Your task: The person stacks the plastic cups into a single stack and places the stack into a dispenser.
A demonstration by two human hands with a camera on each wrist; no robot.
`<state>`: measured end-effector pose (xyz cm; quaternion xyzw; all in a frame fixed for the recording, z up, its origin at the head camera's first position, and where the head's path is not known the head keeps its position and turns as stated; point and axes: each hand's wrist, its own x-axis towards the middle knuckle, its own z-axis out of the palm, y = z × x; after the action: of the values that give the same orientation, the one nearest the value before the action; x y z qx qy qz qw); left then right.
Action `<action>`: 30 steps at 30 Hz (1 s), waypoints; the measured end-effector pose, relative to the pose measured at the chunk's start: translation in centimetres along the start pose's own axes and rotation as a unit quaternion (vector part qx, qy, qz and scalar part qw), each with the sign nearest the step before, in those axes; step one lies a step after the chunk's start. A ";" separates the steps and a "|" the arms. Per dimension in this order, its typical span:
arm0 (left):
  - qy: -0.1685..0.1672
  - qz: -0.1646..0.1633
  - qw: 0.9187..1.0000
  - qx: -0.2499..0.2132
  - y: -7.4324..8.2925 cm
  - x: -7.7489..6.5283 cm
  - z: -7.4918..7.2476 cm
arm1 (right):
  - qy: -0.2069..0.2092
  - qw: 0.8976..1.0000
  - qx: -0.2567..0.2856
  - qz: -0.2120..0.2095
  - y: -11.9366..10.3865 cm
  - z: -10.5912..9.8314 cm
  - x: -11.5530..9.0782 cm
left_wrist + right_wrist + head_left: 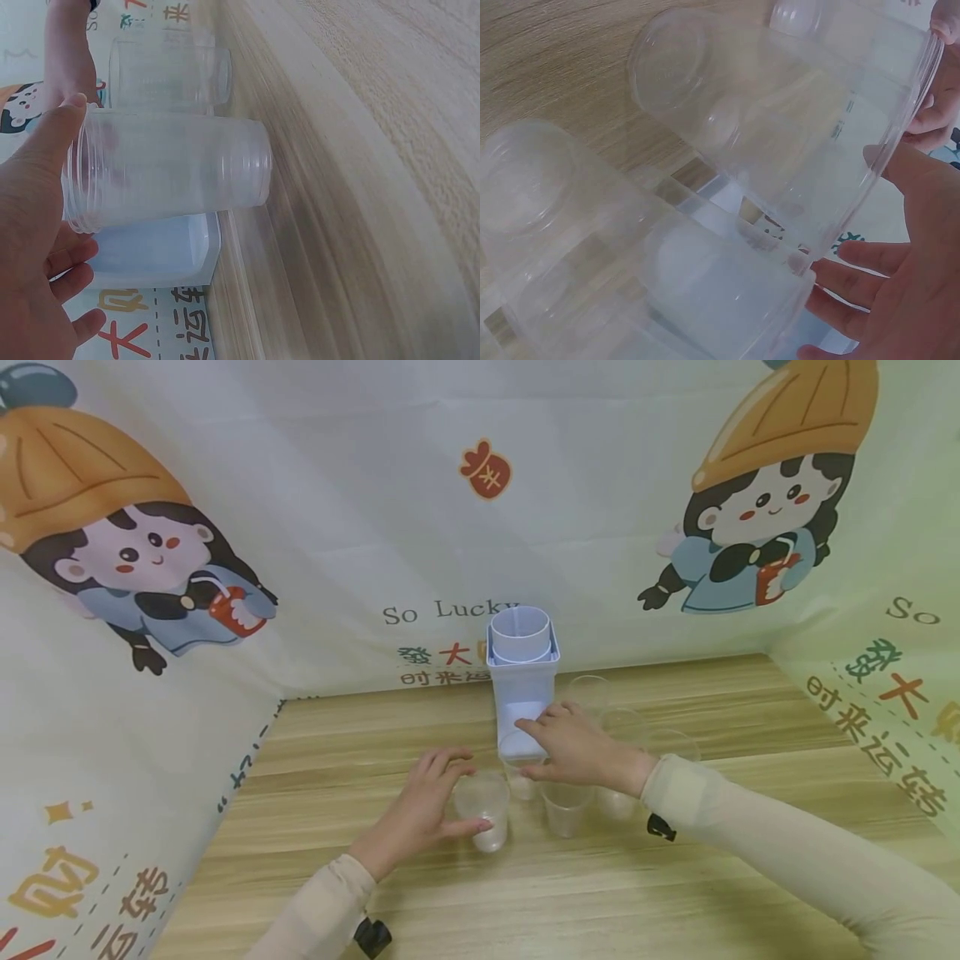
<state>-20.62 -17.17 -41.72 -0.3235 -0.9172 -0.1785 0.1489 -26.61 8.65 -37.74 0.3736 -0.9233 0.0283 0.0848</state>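
A stack of clear plastic cups (482,814) stands upright on the table between the thumb and fingers of my left hand (416,810). In the left wrist view, several rims of that stack (169,165) show, with the thumb at one side and curled fingers at the other. My right hand (577,747) reaches over other clear cups. Its fingers are spread, and its thumb meets the rim of a clear plastic cup (780,112). Another clear cup (566,810) stands just below this hand.
Behind the cups stands a tall pale-blue square container (525,681) with a round cylinder (520,635) in its top. More clear cups (671,743) stand at the right, partly hidden by the right forearm. Printed cloth (360,552) walls the wooden table (360,727).
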 end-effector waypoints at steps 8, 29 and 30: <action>0.009 0.007 1.000 -0.002 0.1 0.0 0.2 | 0.030 1.000 0.005 -0.003 0.1 -0.2 -0.1; 0.004 -0.033 0.999 -0.034 0.3 0.1 0.3 | 0.111 0.993 0.030 -0.019 -0.7 -7.3 -1.0; 0.003 -0.037 0.999 -0.037 0.3 0.1 0.3 | 0.114 0.993 0.033 -0.021 -0.8 -7.5 -1.1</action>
<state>-20.55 -16.81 -41.89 -0.2945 -0.9207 -0.2190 0.1330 -24.27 9.66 -30.52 0.3902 -0.8980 0.0996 0.1771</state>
